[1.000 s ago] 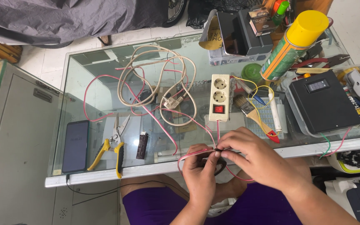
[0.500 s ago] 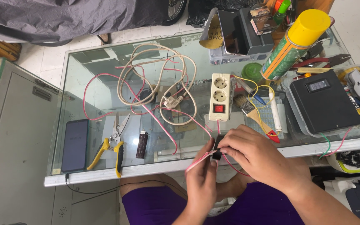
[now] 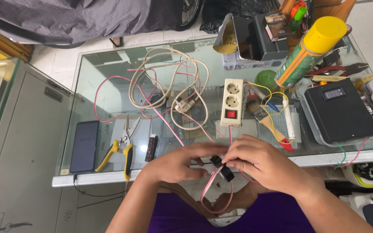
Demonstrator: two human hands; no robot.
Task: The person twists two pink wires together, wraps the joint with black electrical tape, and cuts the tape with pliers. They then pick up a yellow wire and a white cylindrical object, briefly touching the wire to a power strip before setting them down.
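Left hand: my left hand (image 3: 178, 164) sits at the near edge of the glass tabletop (image 3: 109, 90), fingers curled in, tips pinching the small black part (image 3: 222, 168) from the left.
Right hand: my right hand (image 3: 262, 162) comes in from the other side, fingers folded over the same black part; I read it as closed on it, thumb side hidden.
Black part: small, dark, held between both hands just off the front rim of the tabletop, above my lap in purple cloth (image 3: 238, 215).
Pink wire (image 3: 207, 190): loops down from the black part below the hands; another run leads up across the glass toward the cable bundle.
Power strip (image 3: 232, 102): cream, two sockets and a red switch, lying lengthwise just beyond my right hand.
Cable bundle (image 3: 169, 86): beige cord coiled loosely mid-tabletop, tangled with pink wire.
Cutters (image 3: 119, 149): yellow-handled, lying left of my left hand, jaws pointing away from me.
Phone (image 3: 84, 146): dark screen, flat near the left front corner, beside the cutters.
Small dark block (image 3: 151, 147): between cutters and left hand; I cannot tell what it is.
Brush (image 3: 267, 123): wooden handle with red tip, right of the power strip.
Spray can (image 3: 311, 51): green body, yellow cap, tilted at far right.
Black box (image 3: 341, 111): with small display, resting in a clear tray at right.
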